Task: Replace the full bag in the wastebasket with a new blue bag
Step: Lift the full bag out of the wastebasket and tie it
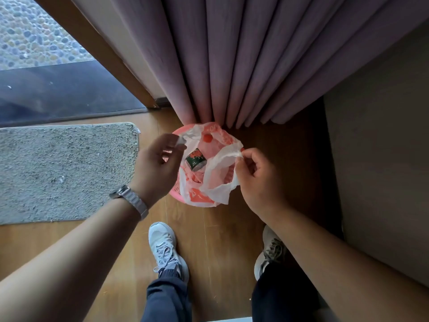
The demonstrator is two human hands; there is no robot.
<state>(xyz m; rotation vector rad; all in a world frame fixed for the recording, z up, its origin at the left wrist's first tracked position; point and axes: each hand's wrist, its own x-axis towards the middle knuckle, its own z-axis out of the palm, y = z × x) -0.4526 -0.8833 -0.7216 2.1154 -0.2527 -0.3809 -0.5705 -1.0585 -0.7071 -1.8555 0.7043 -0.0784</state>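
While left hand [160, 163] and right hand [257, 177] pinch its handles at ten and three o'clock, the crumpled white, red-printed bag [218, 182] gapes in the pink wastebasket [173, 194].

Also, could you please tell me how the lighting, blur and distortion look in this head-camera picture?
Head view: daylight enters from the glass door at upper left, leaving the floor at the frame's right in shadow; the left hand is motion-blurred at the fingers, while the right hand and the can in the bag stay fairly sharp; wide-angle distortion fans the curtain folds outward.
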